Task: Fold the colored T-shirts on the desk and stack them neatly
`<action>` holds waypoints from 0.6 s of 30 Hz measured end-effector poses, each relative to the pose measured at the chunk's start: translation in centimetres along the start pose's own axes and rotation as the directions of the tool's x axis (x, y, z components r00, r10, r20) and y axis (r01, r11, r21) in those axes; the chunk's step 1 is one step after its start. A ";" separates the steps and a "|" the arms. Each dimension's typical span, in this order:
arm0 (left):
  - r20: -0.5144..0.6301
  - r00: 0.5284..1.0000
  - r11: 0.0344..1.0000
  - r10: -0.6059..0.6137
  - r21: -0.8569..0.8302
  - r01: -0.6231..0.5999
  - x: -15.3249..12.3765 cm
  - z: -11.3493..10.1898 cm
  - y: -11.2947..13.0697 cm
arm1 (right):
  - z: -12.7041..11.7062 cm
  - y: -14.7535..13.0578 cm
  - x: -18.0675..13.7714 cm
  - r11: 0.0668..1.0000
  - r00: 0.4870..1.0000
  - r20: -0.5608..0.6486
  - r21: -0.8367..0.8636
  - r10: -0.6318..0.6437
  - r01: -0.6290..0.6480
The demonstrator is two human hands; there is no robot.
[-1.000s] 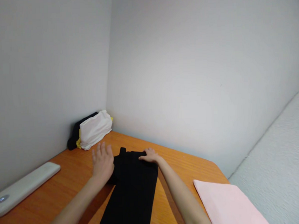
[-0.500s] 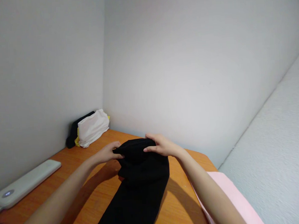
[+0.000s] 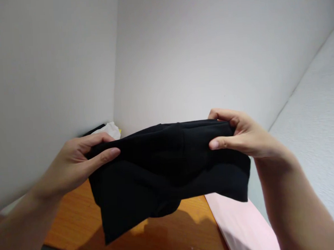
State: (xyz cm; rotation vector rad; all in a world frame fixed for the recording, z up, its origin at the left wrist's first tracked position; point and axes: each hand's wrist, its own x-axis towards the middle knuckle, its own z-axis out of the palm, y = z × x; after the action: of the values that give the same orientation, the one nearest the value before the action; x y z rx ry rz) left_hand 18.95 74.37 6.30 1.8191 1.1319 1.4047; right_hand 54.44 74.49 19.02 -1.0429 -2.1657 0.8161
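Observation:
A folded black garment (image 3: 166,169) hangs in the air above the orange wooden table (image 3: 77,223), close to the camera. My left hand (image 3: 76,163) grips its left upper edge with the thumb on top and the fingers behind. My right hand (image 3: 240,134) pinches its right upper edge the same way. The cloth sags between the two hands, and its lower part droops toward the table.
A white folded cloth (image 3: 107,129) with something dark behind it sits in the far corner, mostly hidden by my left hand. A pale pink folded fabric (image 3: 239,229) lies at the table's right side. Grey walls close in at left and back; a white textured surface (image 3: 319,105) runs along the right.
Both hands took hold of the black garment's far end and lifted it off the table toward the camera. It now hangs between them and hides most of the table.

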 end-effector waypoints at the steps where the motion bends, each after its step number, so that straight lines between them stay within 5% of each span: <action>1: 0.010 1.000 0.999 -0.016 -0.031 0.017 0.1 0.2 0.0 | -0.4 0.3 0.3 1.000 1.000 0.005 0.012 0.019 -0.019; 5: 0.155 0.980 0.992 -0.121 -0.013 0.125 2.4 2.9 -2.7 | -1.5 6.2 3.0 0.993 0.989 0.088 0.021 0.118 -0.120; 8: 0.187 0.964 0.965 -0.188 0.219 0.145 4.3 6.4 -8.7 | 0.1 14.1 5.6 0.973 0.972 0.125 -0.142 0.198 -0.180; 10: 0.148 0.949 0.891 -0.278 0.410 0.197 4.7 8.9 -13.8 | 2.9 19.3 6.7 0.875 0.958 0.033 -0.418 0.283 -0.244; 13: 0.133 0.906 0.796 -0.402 0.539 0.274 3.9 11.8 -20.5 | 8.5 25.3 7.1 0.829 0.951 0.042 -0.503 0.307 -0.246; 18: 0.090 0.845 0.654 -0.526 0.679 0.335 2.4 14.1 -26.3 | 17.2 30.1 5.9 0.849 0.935 0.204 -0.506 0.291 -0.154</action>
State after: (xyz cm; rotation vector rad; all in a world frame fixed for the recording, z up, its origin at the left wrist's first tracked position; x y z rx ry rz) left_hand 25.40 89.88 -18.50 1.8925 1.8954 0.4550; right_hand 52.72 89.88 -12.58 -1.5360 -2.5986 0.5466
